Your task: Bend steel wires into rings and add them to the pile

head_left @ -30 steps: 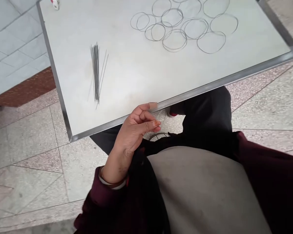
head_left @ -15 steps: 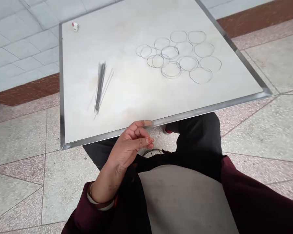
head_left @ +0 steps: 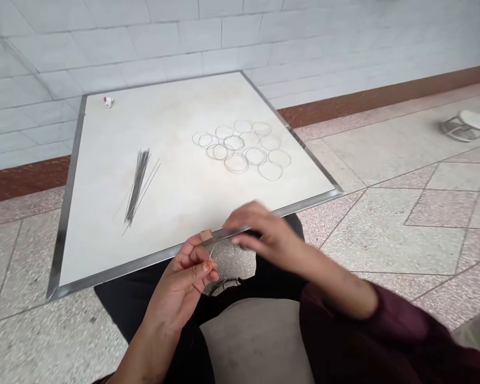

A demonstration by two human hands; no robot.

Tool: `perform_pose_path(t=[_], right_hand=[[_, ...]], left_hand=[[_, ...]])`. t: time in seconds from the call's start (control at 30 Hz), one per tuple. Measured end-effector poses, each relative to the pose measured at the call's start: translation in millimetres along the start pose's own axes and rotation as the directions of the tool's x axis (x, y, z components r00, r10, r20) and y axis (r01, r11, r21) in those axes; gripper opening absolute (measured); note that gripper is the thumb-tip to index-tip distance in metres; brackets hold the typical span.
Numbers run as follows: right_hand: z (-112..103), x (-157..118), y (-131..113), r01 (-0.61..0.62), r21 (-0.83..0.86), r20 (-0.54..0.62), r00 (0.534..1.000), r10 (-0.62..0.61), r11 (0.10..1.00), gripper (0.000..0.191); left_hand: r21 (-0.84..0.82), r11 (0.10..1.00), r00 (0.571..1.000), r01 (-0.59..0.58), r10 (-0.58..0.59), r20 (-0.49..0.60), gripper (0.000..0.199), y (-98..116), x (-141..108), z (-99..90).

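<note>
My left hand, with a tan strip of tape on its index finger, pinches a thin wire ring between thumb and fingers. The ring is held just off the table's near edge, over my lap. Close to the ring's right side is my right hand, blurred by motion, its thumb near the wire; whether it touches cannot be made out. Several wire rings lie overlapping on the right part of the white table. On the left part rests a bundle of straight wires, a few of them loose beside it.
A small white and red object sits at the table's far left corner. Metal trim edges the tabletop. Behind it stands a tiled wall. A round stool is on the floor to the right.
My right hand has come into view from the right, beside the wire in my left hand. The camera view has tilted up and turned right, showing more wall and floor.
</note>
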State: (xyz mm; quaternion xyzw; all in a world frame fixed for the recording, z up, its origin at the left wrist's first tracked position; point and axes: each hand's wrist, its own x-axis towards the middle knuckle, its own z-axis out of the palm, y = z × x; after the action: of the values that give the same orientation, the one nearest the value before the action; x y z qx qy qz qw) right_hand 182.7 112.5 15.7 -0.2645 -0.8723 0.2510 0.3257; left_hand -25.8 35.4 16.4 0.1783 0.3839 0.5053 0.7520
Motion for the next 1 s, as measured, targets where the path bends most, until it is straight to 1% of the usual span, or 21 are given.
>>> perform_pose_path(t=[0.07, 0.13, 0.2, 0.33, 0.4, 0.53, 0.63, 0.77, 0.87, 1.0], right_hand=[[7.0, -3.7, -1.2, -0.004, 0.101, -0.094, 0.995, 0.013, 0.995, 0.023], [14.9, -6.1, -2.4, 0.016, 0.202, -0.143, 0.990, 0.014, 0.979, 0.019], [17.8, -5.6, -3.9, 0.037, 0.266, -0.116, 0.993, -0.006, 0.963, 0.017], [11.6, -1.5, -8.4, 0.024, 0.378, -0.005, 1.000, -0.023, 0.926, 0.018], [9.6, -1.3, -9.6, 0.019, 0.385, 0.022, 0.999, -0.030, 0.923, 0.021], [13.8, -4.0, -8.8, 0.075, 0.388, -0.014, 0.997, -0.076, 0.919, 0.025], [17.6, -5.2, -7.6, 0.085, 0.407, -0.018, 0.996, -0.085, 0.910, 0.024], [16.6, -4.9, -6.7, 0.071, 0.418, -0.004, 0.997, -0.076, 0.906, 0.021], [14.4, -4.6, -5.4, 0.072, 0.408, -0.005, 0.997, -0.077, 0.910, 0.018], [13.2, -5.4, -2.6, 0.041, 0.391, -0.029, 0.999, -0.032, 0.919, 0.018]], left_hand=[[-0.008, 0.999, 0.999, 0.035, -0.035, 0.001, 0.050, -2.0, -2.0, 5.2], [-0.005, 0.998, 0.998, 0.065, -0.065, 0.004, 0.049, -4.0, -3.5, 10.7], [-0.010, 0.997, 0.997, 0.076, -0.077, -0.009, 0.047, -6.1, -4.4, 15.5], [-0.033, 0.995, 0.995, 0.095, -0.096, -0.029, 0.045, -10.9, -5.6, 19.8], [-0.035, 0.993, 0.993, 0.116, -0.116, -0.017, 0.046, -12.9, -6.6, 18.8], [-0.025, 0.991, 0.991, 0.131, -0.131, -0.009, 0.045, -13.5, -9.7, 15.3], [-0.020, 0.991, 0.991, 0.130, -0.131, -0.031, 0.045, -12.0, -11.9, 15.3], [-0.030, 0.991, 0.989, 0.132, -0.133, -0.062, 0.048, -12.9, -12.8, 16.5], [-0.038, 0.993, 0.989, 0.112, -0.115, -0.092, 0.051, -16.2, -12.1, 16.3], [-0.057, 0.997, 0.992, 0.058, -0.064, -0.106, 0.051, -18.8, -12.3, 19.3]])
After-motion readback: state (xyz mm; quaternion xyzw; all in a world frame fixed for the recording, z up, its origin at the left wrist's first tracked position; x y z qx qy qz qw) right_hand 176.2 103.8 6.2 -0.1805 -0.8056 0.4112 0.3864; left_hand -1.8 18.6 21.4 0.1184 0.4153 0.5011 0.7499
